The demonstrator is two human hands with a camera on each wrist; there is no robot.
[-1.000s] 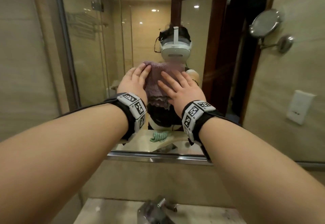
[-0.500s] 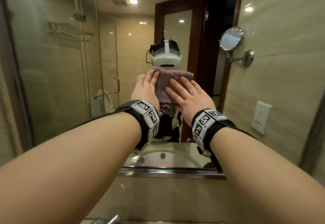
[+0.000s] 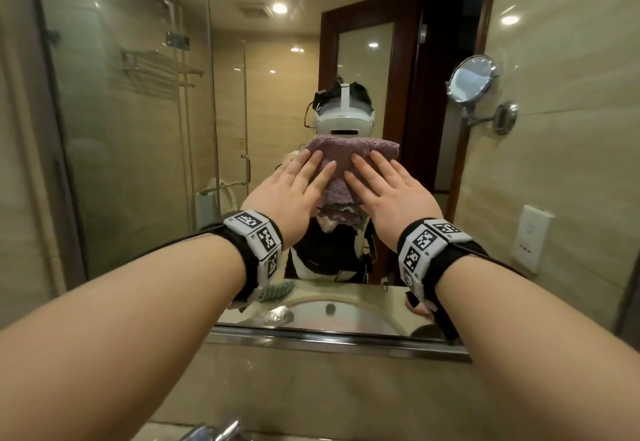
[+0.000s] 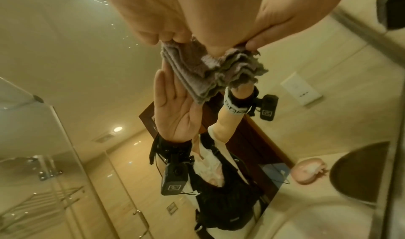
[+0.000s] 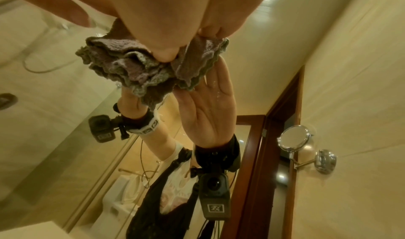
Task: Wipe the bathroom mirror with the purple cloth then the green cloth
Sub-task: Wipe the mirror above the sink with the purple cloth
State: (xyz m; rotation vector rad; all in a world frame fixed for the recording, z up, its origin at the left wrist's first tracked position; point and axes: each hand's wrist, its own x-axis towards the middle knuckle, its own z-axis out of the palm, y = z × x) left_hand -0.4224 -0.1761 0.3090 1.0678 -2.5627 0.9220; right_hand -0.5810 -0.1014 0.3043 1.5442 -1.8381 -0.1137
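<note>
Purple cloth (image 3: pixel 349 167), folded into several layers, lies flat against the bathroom mirror (image 3: pixel 138 129) under both hands. We record the left hand (image 3: pixel 291 194) and the right hand (image 3: pixel 391 198) side by side on it, fingers straight and spread, palms pressing; neither grip is closed around the fabric, both are open and bearing on it. The wrist views confirm this: the left hand (image 4: pixel 197 22) and right hand (image 5: pixel 162 17) press the bunched cloth (image 4: pixel 210 67) onto the glass, its scalloped edges (image 5: pixel 153 69) hanging free below the palms.

Against the view half a second ago, the hands now sit further apart on the cloth, the left more to the outside of the pad, and more purple shows between them. The pad also sits just below the reflected headset, as it did then. Over the past second the pad has travelled across the glass with the hands.

We judge the first pass is under way and not finished. Green cloth (image 3: pixel 277 291) shows only as a reflection, lying on the desk below the left wrist, untouched; the second pass has not begun.
</note>
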